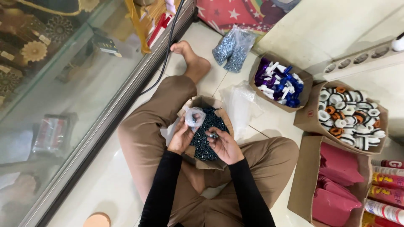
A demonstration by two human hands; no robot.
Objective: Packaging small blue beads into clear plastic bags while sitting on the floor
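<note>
Head view, looking down on a person seated cross-legged on a pale tiled floor (105, 185), in tan trousers and black sleeves. A small open cardboard box (201, 103) rests in the lap, filled with dark screws (206, 138).

The left hand (181, 136) is closed around the neck of a small clear plastic bag (195, 117), held just above the box's near-left corner; the bag's contents are too small to make out. The right hand (223, 145) hovers over the screws, thumb and fingertips pinched on a few screws (213, 135) — a closed, holding grip. The two hands are near each other, not touching.

To the right, on the floor: a crumpled clear plastic sheet (240, 105) just beside the lap box; a bag of silvery screws (233, 48) farther off; a carton of blue, purple and white plastic parts (280, 82); a carton of white and orange ring-shaped fittings (349, 115); and a larger carton holding pink packets (336, 185). Printed tubes (387, 189) lie at the right edge.

At left stands a glass-fronted display case (63, 84), with a black cable (166, 50) running along its metal base. One bare foot (191, 59) extends toward the cable — it lies well apart from the hands.
</note>
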